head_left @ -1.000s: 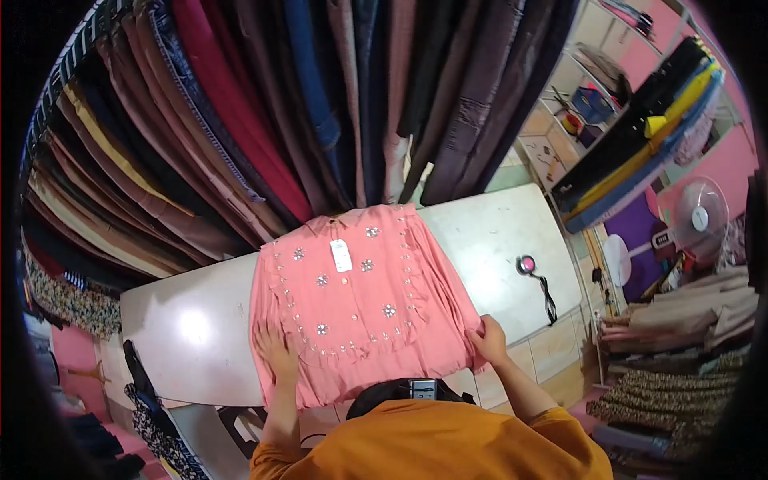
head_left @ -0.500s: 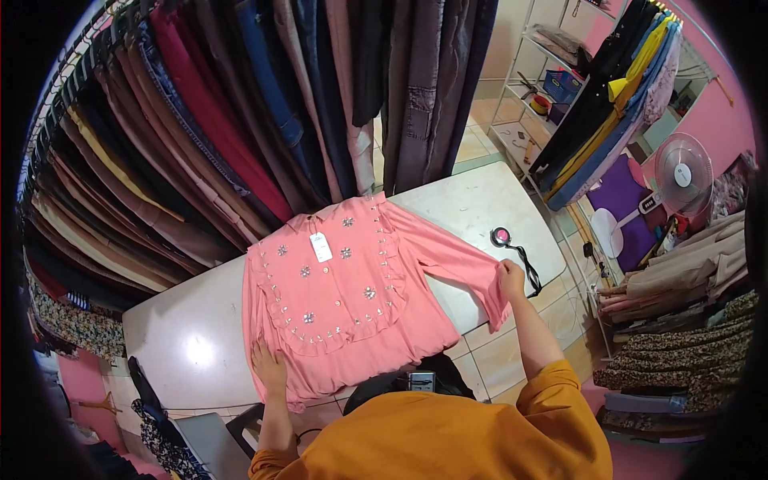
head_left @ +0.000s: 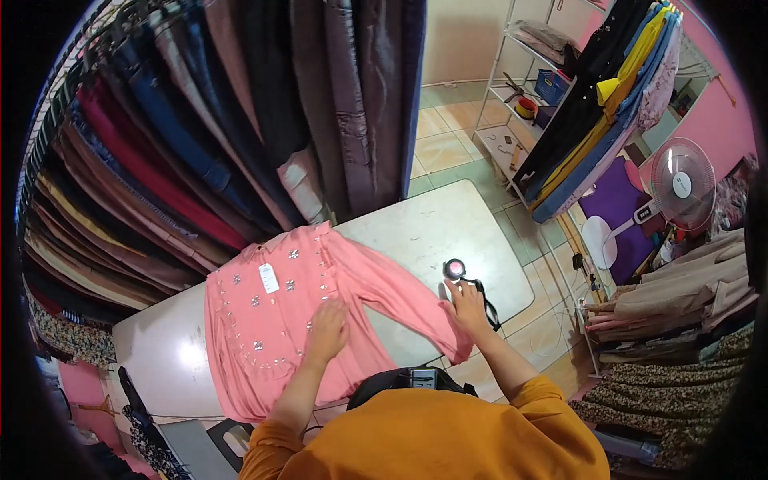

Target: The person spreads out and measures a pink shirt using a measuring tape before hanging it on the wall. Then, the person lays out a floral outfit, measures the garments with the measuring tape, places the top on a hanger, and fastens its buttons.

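Observation:
A pink long-sleeved blouse lies front up on the white table, with a ruffled bib, sparkly flower ornaments and a white tag near its collar. My left hand rests on the lower right side of the blouse's front, fingers on the cloth and holding nothing I can see. Over by the cuff of the outstretched sleeve, my right hand has its fingers extended. They are close to a round black item with a pink centre and a black strap.
Trousers on hangers crowd the far and left sides of the white table. Past the table's right end are a shelf rack, hanging clothes, a fan and stacked garments.
My right hand has let go of the sleeve end and moved near the round black item. My left hand has shifted right, from the blouse's left edge onto its front. The view has turned.

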The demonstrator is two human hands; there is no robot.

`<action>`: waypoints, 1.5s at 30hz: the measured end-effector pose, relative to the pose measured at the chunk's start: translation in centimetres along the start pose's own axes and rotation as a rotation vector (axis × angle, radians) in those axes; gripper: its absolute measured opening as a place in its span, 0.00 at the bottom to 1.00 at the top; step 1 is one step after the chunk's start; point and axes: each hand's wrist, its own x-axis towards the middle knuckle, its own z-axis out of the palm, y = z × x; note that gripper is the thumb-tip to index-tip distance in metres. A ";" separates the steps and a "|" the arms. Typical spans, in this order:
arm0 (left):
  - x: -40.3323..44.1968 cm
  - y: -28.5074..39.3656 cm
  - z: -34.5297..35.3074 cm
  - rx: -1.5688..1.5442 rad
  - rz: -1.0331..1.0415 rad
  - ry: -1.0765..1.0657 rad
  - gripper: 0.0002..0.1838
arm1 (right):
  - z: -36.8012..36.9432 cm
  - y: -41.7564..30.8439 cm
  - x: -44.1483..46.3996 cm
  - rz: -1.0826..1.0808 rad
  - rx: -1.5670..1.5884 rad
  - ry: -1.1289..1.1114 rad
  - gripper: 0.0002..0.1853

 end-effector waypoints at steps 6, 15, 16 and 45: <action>5.6 4.3 4.1 0.114 0.032 -0.061 0.26 | -1.5 4.3 6.1 0.054 -0.020 -0.115 0.33; 5.4 2.0 5.0 0.119 -0.058 -0.053 0.18 | -3.3 0.8 -1.0 -0.093 0.331 -0.427 0.39; 5.5 2.0 4.9 0.162 -0.077 -0.072 0.16 | -3.0 0.5 -2.6 -0.156 0.279 -0.458 0.37; 8.0 4.1 1.1 -0.160 -0.272 0.300 0.09 | -5.4 8.4 1.8 0.065 0.230 -0.028 0.12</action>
